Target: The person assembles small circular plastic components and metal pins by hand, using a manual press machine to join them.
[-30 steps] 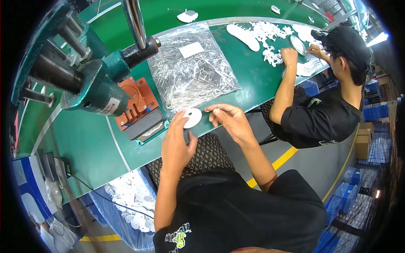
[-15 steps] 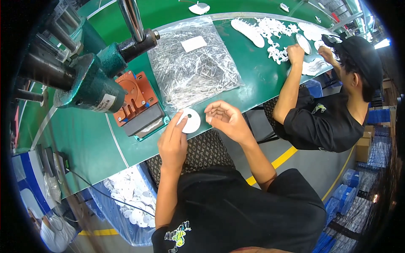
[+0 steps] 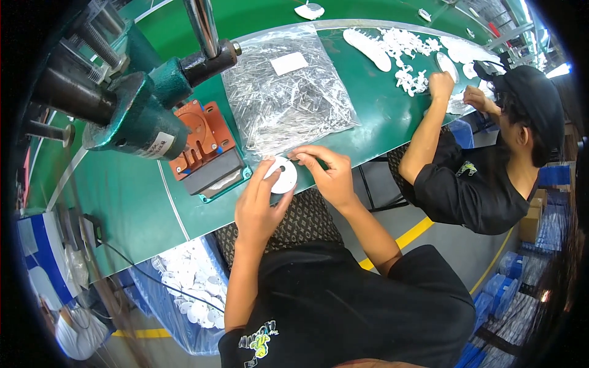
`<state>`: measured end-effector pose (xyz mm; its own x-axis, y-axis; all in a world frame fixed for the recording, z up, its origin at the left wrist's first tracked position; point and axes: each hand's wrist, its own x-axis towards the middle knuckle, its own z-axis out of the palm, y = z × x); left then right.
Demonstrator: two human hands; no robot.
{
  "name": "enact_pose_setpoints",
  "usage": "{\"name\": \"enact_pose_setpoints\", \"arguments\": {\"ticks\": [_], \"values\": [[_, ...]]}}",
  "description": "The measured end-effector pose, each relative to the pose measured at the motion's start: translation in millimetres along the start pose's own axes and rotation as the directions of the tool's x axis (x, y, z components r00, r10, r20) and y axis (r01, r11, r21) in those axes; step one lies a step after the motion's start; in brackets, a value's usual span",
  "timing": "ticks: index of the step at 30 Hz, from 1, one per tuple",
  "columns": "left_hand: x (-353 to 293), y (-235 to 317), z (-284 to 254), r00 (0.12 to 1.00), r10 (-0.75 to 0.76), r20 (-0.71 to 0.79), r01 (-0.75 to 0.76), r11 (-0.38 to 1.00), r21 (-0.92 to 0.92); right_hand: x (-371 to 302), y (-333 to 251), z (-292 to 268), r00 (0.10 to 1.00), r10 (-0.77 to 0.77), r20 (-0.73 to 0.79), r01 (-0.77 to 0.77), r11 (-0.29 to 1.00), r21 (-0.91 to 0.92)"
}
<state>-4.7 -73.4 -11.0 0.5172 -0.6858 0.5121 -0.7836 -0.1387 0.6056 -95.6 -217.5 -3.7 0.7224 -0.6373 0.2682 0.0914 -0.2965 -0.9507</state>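
Observation:
A round white disc (image 3: pixel 284 179) with a dark hole near its middle is gripped at its edge by my left hand (image 3: pixel 254 205), thumb below and fingers over the top. Close to the disc's upper right edge, my right hand (image 3: pixel 332 176) is closed in a pinch; whatever sits between its fingertips is too small to make out. Just beyond both hands lies a clear plastic bag (image 3: pixel 334 92) full of thin metal pins, with a white label (image 3: pixel 289 63) on it.
A green press (image 3: pixel 132 119) stands left over an orange-red fixture (image 3: pixel 211 126). Below the green table (image 3: pixel 123 227), a blue-lined bin holds white discs (image 3: pixel 195 282). At right a co-worker (image 3: pixel 472 178) handles white parts beside a pile of small white pieces (image 3: pixel 408 49).
My right hand has moved left toward the disc, its curled, parted fingers now pinched together. My left thumb has come around the disc's lower edge. The whole view has shifted slightly.

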Motion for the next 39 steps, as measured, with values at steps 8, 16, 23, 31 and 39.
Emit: {"name": "enact_pose_setpoints", "arguments": {"ticks": [8, 16, 23, 31, 39], "values": [[2.2, 4.8, -0.7, 0.999, -0.031, -0.005, 0.031, 0.999, -0.021, 1.2, 3.6, -2.6, 0.999, -0.036, 0.016, 0.037, 0.999, -0.041], [1.6, 3.6, 0.1, 1.000, -0.013, -0.011, 0.013, 1.000, -0.009, 2.1, 1.9, -1.9, 0.999, -0.026, 0.019, 0.026, 1.000, -0.011], [4.1, 2.4, 0.2, 1.000, 0.024, -0.014, -0.024, 1.000, -0.002, 4.4, -1.8, 2.0, 0.952, -0.299, 0.071, 0.306, 0.902, -0.306], [-4.9, 16.4, 0.6, 0.997, -0.031, -0.067, 0.044, 0.977, 0.211, -10.9, -2.1, -6.1, 0.974, -0.159, 0.160, 0.156, 0.987, 0.027], [0.4, 26.5, -21.7, 0.999, -0.011, -0.042, 0.010, 1.000, -0.019, -11.2, 12.5, -19.1, 0.979, 0.203, -0.023, -0.161, 0.838, 0.521]]}}
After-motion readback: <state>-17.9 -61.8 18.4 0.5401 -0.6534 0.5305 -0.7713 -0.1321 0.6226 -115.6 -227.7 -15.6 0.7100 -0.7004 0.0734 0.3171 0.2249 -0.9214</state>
